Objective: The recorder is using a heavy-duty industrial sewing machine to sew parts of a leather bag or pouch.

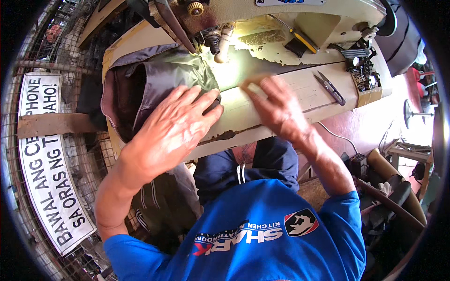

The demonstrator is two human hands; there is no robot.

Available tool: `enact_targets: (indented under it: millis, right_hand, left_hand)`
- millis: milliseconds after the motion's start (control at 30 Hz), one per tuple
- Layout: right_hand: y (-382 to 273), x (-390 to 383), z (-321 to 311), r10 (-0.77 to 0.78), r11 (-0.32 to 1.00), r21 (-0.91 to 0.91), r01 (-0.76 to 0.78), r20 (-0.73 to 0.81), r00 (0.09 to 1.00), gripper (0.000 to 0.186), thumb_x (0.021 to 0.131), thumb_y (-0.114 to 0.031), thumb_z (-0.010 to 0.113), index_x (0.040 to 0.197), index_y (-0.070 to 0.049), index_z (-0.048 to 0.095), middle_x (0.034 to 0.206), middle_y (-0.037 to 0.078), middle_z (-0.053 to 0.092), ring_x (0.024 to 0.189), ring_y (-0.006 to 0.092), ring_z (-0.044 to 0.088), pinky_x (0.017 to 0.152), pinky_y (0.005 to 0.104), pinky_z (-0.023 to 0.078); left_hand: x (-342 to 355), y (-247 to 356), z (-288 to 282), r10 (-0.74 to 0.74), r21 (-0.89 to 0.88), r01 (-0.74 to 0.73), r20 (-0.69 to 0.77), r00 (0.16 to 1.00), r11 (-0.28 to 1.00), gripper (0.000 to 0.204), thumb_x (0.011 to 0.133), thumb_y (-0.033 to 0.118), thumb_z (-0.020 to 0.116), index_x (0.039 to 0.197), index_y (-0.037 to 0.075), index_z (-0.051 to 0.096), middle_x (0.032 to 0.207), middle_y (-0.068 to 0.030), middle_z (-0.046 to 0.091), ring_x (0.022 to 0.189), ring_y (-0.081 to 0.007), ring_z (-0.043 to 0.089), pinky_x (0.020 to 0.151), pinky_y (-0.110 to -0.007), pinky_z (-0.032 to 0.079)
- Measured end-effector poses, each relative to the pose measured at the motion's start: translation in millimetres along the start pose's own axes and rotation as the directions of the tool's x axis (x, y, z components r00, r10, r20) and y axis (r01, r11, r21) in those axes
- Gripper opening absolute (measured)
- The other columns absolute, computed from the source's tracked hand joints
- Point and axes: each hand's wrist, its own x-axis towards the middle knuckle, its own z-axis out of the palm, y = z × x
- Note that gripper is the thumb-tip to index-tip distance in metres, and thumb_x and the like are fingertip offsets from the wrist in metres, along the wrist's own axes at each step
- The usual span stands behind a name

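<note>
A dark, shiny piece of cloth point(180, 70), looking like lining of a garment or bag, lies on the left of the sewing machine table, its mouth gaping to show a brown inside. My left hand point(176, 122) rests on its near right edge, fingers spread over the cloth. My right hand point(276, 103) hovers over the table just right of the cloth, its fingertips smeared by motion. Above the cloth is the sewing machine point(220, 18), with its needle area brightly lit. Thread snips point(331, 89) lie on the table to the right of my right hand.
A yellow-and-black screwdriver point(302, 40) lies at the machine's base. Small metal parts point(365, 75) fill a tray at the table's right end. On the left stand a wire mesh point(11, 154) and a white sign point(49, 164). A cable point(337, 136) hangs at the right.
</note>
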Motion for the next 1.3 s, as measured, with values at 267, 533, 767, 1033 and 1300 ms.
enact_targets:
  millis: [267,533,767,1033,1300]
  right_hand:
    - [-33.1,-2.2,16.7,-0.033,0.963,0.271,0.009,0.084,0.996,0.05,0.077,-0.018,0.061,0.125,-0.004,0.059,0.124,0.011,0.06,0.108,0.0276,0.058,0.094,0.04,0.047]
    - [-33.6,-0.8,20.7,0.014,0.97,0.239,-0.044,0.126,0.992,0.058,0.078,-0.018,0.06,0.134,-0.005,0.053,0.13,0.011,0.056,0.111,0.0265,0.057,0.095,0.0392,0.045]
    - [-28.5,-0.2,22.2,0.034,0.945,0.319,-0.069,0.114,0.993,0.043,0.077,-0.016,0.063,0.119,-0.006,0.062,0.118,0.009,0.059,0.109,0.0245,0.057,0.091,0.0371,0.046]
    - [-27.7,9.1,22.7,-0.022,0.916,0.401,-0.001,0.053,0.998,0.037,0.079,-0.013,0.063,0.116,-0.01,0.065,0.113,0.008,0.06,0.108,0.0248,0.057,0.091,0.0374,0.046]
    - [-24.3,2.5,12.6,-0.002,0.827,0.544,-0.142,0.256,0.967,0.032,0.08,-0.01,0.062,0.111,-0.011,0.069,0.113,0.009,0.059,0.11,0.0273,0.054,0.094,0.0395,0.044]
  left_hand:
    - [16.1,-10.6,-8.1,0.015,-0.042,-0.011,0.099,0.995,0.999,0.044,0.081,0.013,0.064,0.123,-0.001,0.059,0.129,-0.0198,0.056,0.123,-0.0342,0.052,0.107,-0.043,0.04]
    - [20.4,-6.9,-13.5,-0.024,-0.045,0.03,0.132,0.991,0.999,0.048,0.077,0.018,0.071,0.12,-0.002,0.06,0.123,-0.0188,0.056,0.117,-0.0347,0.054,0.102,-0.044,0.043]
    - [26.6,-6.5,-7.4,-0.003,-0.028,0.003,-0.023,1.0,1.0,0.028,0.076,0.006,0.069,0.099,-0.004,0.058,0.101,-0.0163,0.052,0.097,-0.0347,0.058,0.082,-0.044,0.05]
    - [25.5,5.8,13.5,-0.143,0.132,0.165,-0.165,0.976,0.977,0.015,0.084,0.002,0.065,0.097,-0.003,0.058,0.088,-0.0142,0.053,0.083,-0.0336,0.06,0.069,-0.044,0.05]
    - [13.8,21.3,-4.6,-0.117,-0.004,0.117,-0.022,0.993,0.993,0.035,0.08,0.006,0.071,0.112,-0.004,0.06,0.103,-0.0168,0.058,0.094,-0.0335,0.059,0.087,-0.045,0.048]
